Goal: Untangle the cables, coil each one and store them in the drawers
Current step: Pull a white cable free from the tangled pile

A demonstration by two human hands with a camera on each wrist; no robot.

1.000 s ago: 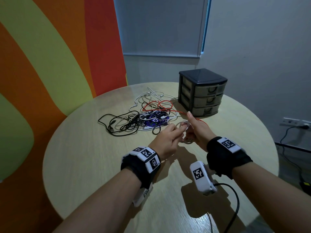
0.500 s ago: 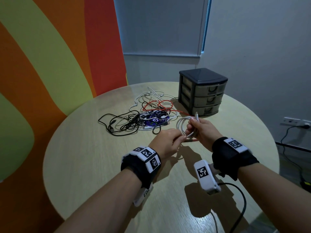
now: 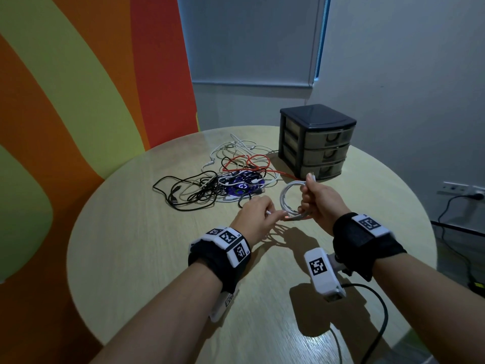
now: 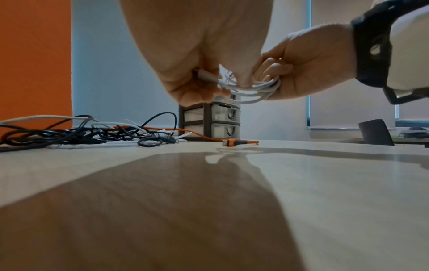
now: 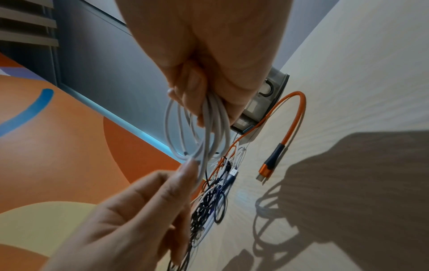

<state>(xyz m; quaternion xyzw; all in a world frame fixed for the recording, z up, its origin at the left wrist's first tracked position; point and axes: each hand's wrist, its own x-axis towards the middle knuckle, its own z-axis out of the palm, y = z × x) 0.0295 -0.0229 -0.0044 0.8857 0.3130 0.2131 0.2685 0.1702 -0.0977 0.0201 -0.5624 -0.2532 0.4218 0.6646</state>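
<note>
My right hand (image 3: 315, 198) grips a white cable (image 3: 286, 198) wound into a coil, held above the round table (image 3: 131, 245). My left hand (image 3: 256, 219) pinches the free plug end of that white cable (image 4: 253, 89) just left of the coil (image 5: 197, 132). Behind the hands lies a tangle of black, white and orange cables (image 3: 217, 179) on the table. An orange cable (image 5: 292, 117) with a metal plug runs out of the pile toward the hands. A dark three-drawer unit (image 3: 317, 143) stands at the back right, all drawers closed.
A striped orange, green and red wall (image 3: 78, 101) stands to the left. A wall socket (image 3: 462, 189) with a black lead is at the right, beyond the table's edge. A black lead (image 3: 378, 324) hangs from my right wrist camera.
My right hand has lifted and turned with the white coil, which now shows as full loops. My left hand has shifted to pinch the cable's loose end.
</note>
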